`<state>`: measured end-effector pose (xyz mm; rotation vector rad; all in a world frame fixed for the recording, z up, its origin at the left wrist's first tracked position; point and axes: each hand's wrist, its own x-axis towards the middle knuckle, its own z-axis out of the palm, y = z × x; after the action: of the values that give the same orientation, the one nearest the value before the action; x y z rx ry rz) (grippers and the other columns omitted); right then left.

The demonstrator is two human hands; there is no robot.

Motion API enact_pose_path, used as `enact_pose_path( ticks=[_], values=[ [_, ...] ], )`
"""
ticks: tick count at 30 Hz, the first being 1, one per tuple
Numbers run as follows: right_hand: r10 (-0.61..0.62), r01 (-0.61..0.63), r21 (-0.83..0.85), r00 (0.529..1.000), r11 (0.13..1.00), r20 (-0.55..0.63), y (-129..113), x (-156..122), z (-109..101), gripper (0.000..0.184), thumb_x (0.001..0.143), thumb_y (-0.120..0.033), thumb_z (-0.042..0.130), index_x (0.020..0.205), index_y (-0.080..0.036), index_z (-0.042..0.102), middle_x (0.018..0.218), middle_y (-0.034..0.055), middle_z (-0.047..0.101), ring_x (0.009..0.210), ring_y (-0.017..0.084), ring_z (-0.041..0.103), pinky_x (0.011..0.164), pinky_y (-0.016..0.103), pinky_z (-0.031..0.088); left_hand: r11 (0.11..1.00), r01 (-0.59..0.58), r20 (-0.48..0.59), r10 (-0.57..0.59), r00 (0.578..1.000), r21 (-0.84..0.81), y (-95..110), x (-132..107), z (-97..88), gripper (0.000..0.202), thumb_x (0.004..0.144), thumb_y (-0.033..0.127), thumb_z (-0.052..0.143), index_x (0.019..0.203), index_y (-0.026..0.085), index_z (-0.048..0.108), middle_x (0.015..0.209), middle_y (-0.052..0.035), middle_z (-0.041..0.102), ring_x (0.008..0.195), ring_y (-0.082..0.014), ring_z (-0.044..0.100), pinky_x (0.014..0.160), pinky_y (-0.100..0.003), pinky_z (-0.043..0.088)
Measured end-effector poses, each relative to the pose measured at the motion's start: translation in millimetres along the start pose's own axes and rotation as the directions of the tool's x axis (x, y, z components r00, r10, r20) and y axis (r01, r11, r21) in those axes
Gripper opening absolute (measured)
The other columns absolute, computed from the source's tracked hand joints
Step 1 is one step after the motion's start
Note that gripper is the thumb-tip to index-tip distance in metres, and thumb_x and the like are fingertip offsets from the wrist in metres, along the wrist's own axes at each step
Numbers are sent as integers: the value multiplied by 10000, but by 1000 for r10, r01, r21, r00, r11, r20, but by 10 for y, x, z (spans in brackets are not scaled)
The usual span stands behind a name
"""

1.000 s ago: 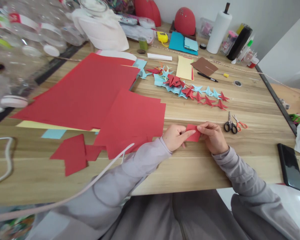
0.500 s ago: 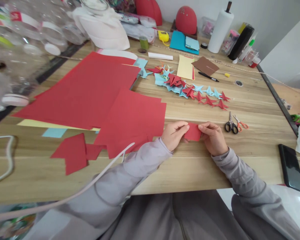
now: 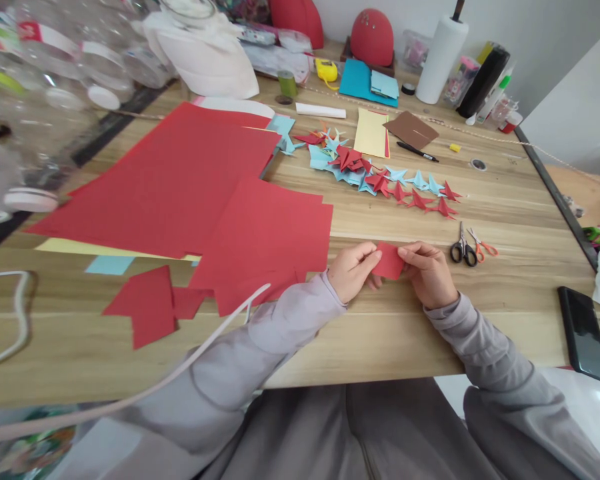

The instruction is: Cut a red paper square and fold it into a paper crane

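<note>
Two pinches on one small red paper (image 3: 390, 261) — toward its upper left corner with the left hand (image 3: 351, 271), toward its upper right corner with the right hand (image 3: 430, 275). Thumbs on top, with the other fingers curled behind and partly hidden. Set between the hands: rightward of the left fingertips, leftward of the right ones, touching both, so nearer to neither. Nearly square in outline, without clear long axis. Held over the near part of the wooden table (image 3: 380, 350); cannot tell whether resting on it, nor how many layers thick. Leftward, just beside the left hand, large red sheets (image 3: 280, 230) — and rightward, apart from the right hand, black-handled scissors (image 3: 463, 253) and orange-handled scissors (image 3: 489, 249).
</note>
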<state>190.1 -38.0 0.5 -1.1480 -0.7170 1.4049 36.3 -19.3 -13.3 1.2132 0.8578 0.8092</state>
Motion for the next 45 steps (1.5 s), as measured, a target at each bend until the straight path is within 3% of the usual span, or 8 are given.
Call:
enact_pose_path(
  ticks=[9,15,18,22,27,31,37,45],
  values=[
    [27,-28,-37,999,999,-43,11,25,-13,179,543,-276,815,551,-181,665,545,-20,617,506,89,513,510,239,437,915,-90,-68,127,990,394,52,-17,-27,251,872,284,447,640,190,430,388,74,483,364,-77,512,464,-183,388],
    [15,-12,-87,999,996,39,28,24,-47,176,608,-296,791,611,-175,662,554,-28,604,508,80,509,514,223,424,936,-92,-49,116,992,339,18,2,-41,247,860,290,445,635,199,398,355,97,407,312,-88,482,390,-183,359],
    [-18,39,-171,992,984,121,17,-5,-32,188,635,-324,776,712,-189,671,647,-23,642,568,92,548,549,225,438,923,-87,20,85,996,376,24,-9,-44,237,848,295,456,638,192,415,371,92,410,315,-99,504,359,-181,325],
    [-50,106,-327,983,939,176,11,-35,-5,236,617,-366,783,659,-181,642,603,-19,620,539,96,523,513,226,416,902,-81,123,32,992,425,39,-36,-40,265,836,297,467,604,186,402,408,75,430,343,-105,541,339,-172,285],
    [-81,158,-353,971,922,225,23,-43,-12,214,663,-369,748,663,-189,632,598,-23,588,546,94,500,515,226,408,930,-85,189,17,982,359,48,-47,-39,254,830,286,456,600,186,415,390,83,405,331,-85,505,347,-166,311],
    [-92,161,-324,972,932,217,32,-52,-11,205,659,-368,747,672,-195,638,608,-24,583,555,97,493,528,232,409,950,-100,190,44,981,297,61,-53,-44,296,852,308,412,584,182,419,403,71,432,337,-67,478,381,-169,361],
    [-74,126,-277,979,953,189,29,-48,-14,177,643,-329,761,659,-194,648,609,-25,598,548,95,499,529,233,396,916,-152,169,94,981,371,91,-68,-33,285,832,261,409,558,182,410,380,64,431,349,-80,514,386,-162,364],
    [-44,56,-180,997,982,66,-25,15,-46,179,609,-312,770,629,-194,638,567,-26,594,514,104,498,501,236,383,945,-123,102,96,990,302,147,-83,-15,239,775,223,438,541,173,432,416,54,476,328,-57,477,353,-143,358]
  ],
)
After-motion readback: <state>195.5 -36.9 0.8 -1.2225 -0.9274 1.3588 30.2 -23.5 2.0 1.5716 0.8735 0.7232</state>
